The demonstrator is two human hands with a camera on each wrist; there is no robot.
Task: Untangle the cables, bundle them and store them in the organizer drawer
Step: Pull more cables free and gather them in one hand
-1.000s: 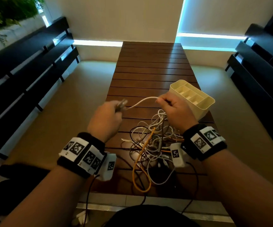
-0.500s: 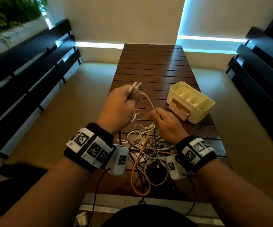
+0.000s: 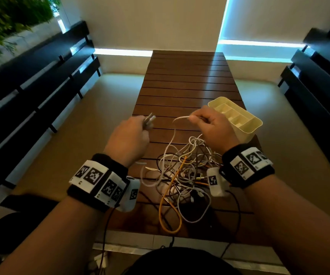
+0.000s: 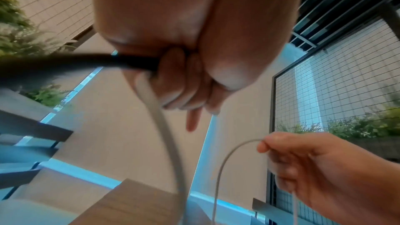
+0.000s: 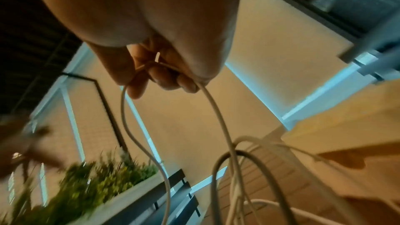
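Above the tabletop (image 3: 188,80) we held plug ends in our left hand (image 3: 129,135) and pinched a white cable (image 3: 175,124) in our right hand (image 3: 212,129); pulling harder risked cinching the cable tangle (image 3: 182,175) below, beside the organizer (image 3: 249,126).

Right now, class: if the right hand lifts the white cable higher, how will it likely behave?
Probably floppy: the white cable droops in a loose curve from the right hand. Likely light, since a pinch of the fingers holds it. It may drag neighbours along, because its lower part runs into the tangled cables on the table.
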